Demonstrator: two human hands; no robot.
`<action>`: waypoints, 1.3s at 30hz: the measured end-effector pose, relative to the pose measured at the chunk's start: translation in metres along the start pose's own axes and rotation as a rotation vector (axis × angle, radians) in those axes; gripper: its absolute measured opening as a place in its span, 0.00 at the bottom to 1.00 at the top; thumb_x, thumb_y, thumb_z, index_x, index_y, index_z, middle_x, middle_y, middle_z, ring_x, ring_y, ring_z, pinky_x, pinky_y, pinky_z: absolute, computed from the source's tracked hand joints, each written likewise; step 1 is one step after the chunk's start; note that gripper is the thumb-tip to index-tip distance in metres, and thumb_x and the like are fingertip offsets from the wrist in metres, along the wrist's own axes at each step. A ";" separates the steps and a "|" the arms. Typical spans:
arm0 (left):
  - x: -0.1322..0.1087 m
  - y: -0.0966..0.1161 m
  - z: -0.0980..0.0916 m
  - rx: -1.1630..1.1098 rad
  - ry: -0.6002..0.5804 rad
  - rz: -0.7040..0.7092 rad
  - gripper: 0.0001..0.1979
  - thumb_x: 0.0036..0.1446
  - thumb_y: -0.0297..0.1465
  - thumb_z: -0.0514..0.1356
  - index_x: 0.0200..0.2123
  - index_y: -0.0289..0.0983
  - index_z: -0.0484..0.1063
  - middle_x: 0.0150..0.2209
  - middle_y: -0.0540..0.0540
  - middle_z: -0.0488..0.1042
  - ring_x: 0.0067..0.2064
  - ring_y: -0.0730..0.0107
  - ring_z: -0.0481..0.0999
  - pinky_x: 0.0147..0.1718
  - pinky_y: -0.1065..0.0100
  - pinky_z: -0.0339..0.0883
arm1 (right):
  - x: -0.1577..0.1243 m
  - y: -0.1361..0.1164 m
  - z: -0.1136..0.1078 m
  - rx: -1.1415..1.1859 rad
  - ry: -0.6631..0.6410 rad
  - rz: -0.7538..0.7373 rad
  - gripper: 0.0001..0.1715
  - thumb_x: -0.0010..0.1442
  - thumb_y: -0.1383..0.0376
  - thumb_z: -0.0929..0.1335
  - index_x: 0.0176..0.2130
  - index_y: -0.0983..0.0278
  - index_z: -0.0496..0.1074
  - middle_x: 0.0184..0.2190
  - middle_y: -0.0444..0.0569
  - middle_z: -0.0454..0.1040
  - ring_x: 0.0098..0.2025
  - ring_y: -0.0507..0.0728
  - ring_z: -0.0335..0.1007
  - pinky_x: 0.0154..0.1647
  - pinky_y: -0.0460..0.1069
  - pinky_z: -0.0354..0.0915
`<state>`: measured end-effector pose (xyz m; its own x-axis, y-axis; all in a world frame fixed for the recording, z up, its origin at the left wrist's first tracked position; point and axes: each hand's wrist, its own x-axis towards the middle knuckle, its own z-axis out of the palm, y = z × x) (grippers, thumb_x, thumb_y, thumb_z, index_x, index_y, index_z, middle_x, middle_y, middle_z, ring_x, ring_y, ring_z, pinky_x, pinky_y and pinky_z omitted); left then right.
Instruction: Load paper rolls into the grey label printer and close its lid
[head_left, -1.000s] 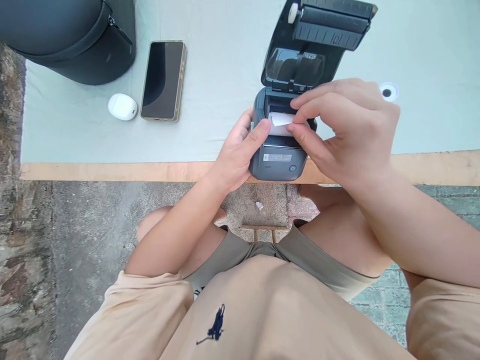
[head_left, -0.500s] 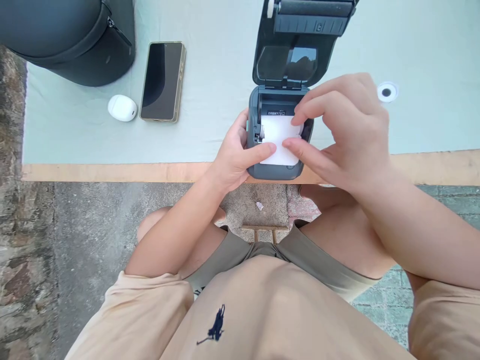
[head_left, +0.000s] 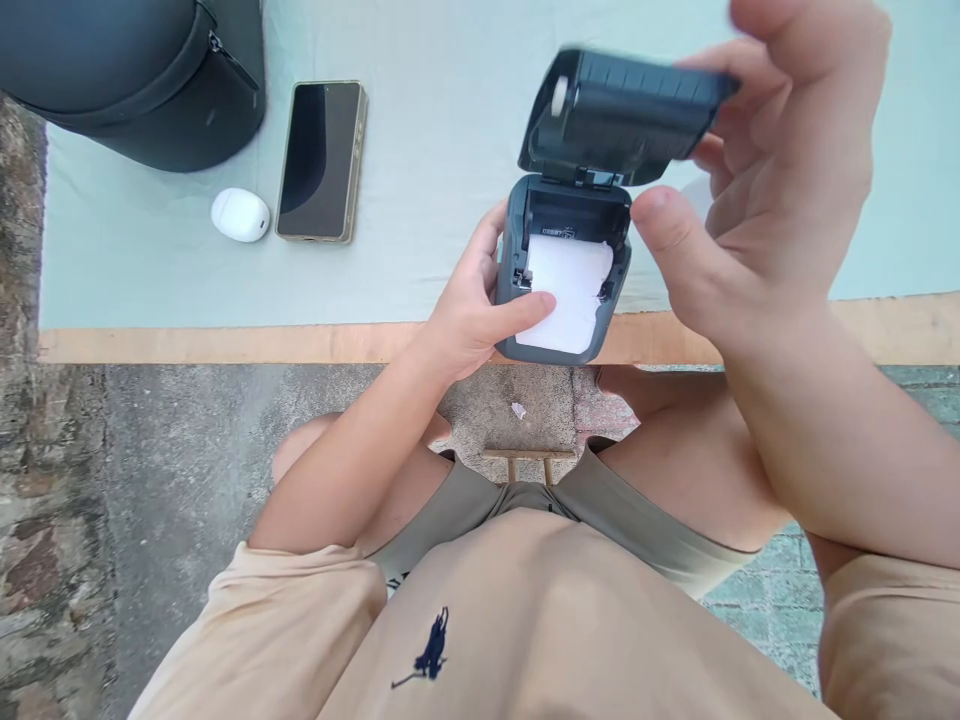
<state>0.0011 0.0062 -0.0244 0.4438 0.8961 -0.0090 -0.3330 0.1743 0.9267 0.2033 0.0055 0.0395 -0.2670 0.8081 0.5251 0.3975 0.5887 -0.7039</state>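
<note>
A small dark grey label printer [head_left: 559, 205] sits at the table's near edge with its lid [head_left: 622, 112] swung partway down. White paper [head_left: 568, 305] lies pulled out over its front. My left hand [head_left: 480, 305] grips the printer's left side, thumb pressing the paper down. My right hand [head_left: 772, 170] is raised at the right, fingers behind the lid's far edge, thumb out in front.
A black phone [head_left: 321, 160] lies face up at the left on the pale green cloth [head_left: 420, 120], a white earbud case [head_left: 240, 214] beside it. A dark zipped bag [head_left: 135, 75] fills the far left corner. The table's wooden edge [head_left: 225, 343] runs below.
My right hand left the paper and rose to the lid, which has tipped down toward the printer body. More paper lies drawn out over the front. My left hand stayed.
</note>
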 end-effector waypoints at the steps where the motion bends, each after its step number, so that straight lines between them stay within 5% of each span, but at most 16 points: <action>1: 0.000 -0.001 0.000 0.003 0.005 0.005 0.39 0.45 0.46 0.70 0.56 0.44 0.57 0.50 0.45 0.76 0.51 0.52 0.81 0.42 0.58 0.80 | 0.000 0.001 0.001 -0.083 0.008 -0.076 0.26 0.63 0.60 0.67 0.60 0.50 0.64 0.52 0.45 0.69 0.56 0.60 0.68 0.51 0.57 0.70; 7: 0.000 -0.003 -0.001 -0.005 0.046 0.015 0.38 0.45 0.47 0.70 0.56 0.45 0.59 0.49 0.47 0.76 0.50 0.54 0.81 0.42 0.58 0.80 | -0.005 0.007 0.003 -0.228 -0.100 -0.314 0.21 0.56 0.63 0.72 0.50 0.57 0.69 0.44 0.51 0.72 0.50 0.60 0.70 0.55 0.61 0.72; 13: 0.000 0.000 0.000 -0.021 0.004 0.031 0.40 0.43 0.47 0.71 0.56 0.45 0.58 0.52 0.45 0.74 0.55 0.49 0.79 0.46 0.56 0.80 | -0.009 0.008 0.001 -0.192 -0.095 -0.162 0.18 0.62 0.62 0.68 0.52 0.53 0.68 0.49 0.48 0.72 0.54 0.58 0.70 0.53 0.58 0.73; 22: -0.004 0.004 0.007 -0.021 -0.012 0.043 0.28 0.52 0.50 0.65 0.51 0.43 0.63 0.49 0.47 0.77 0.54 0.53 0.79 0.40 0.62 0.81 | -0.014 -0.001 0.007 0.016 -0.298 0.125 0.25 0.64 0.56 0.64 0.60 0.49 0.60 0.60 0.46 0.64 0.57 0.57 0.67 0.41 0.51 0.75; 27: -0.003 0.006 0.005 -0.023 -0.022 0.046 0.29 0.50 0.48 0.67 0.51 0.44 0.63 0.52 0.46 0.76 0.59 0.50 0.76 0.41 0.62 0.80 | -0.013 0.003 0.010 0.070 -0.296 0.150 0.27 0.62 0.50 0.65 0.59 0.51 0.61 0.61 0.49 0.64 0.56 0.60 0.68 0.43 0.55 0.75; 37: -0.003 0.006 0.004 -0.031 -0.004 0.033 0.28 0.50 0.46 0.68 0.50 0.45 0.64 0.52 0.47 0.76 0.62 0.50 0.73 0.46 0.59 0.80 | -0.010 0.000 0.011 0.053 -0.294 0.142 0.27 0.61 0.54 0.66 0.59 0.51 0.62 0.61 0.49 0.64 0.58 0.61 0.65 0.33 0.51 0.72; 39: -0.004 0.006 0.004 -0.034 0.004 0.031 0.28 0.50 0.46 0.67 0.51 0.45 0.64 0.52 0.46 0.76 0.62 0.50 0.73 0.47 0.59 0.80 | -0.011 0.003 0.012 0.048 -0.287 0.148 0.27 0.62 0.54 0.66 0.59 0.51 0.62 0.61 0.49 0.64 0.58 0.60 0.66 0.37 0.53 0.74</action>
<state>0.0008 0.0024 -0.0172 0.4297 0.9028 0.0185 -0.3745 0.1596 0.9134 0.1973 -0.0017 0.0261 -0.4488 0.8540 0.2632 0.4110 0.4588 -0.7877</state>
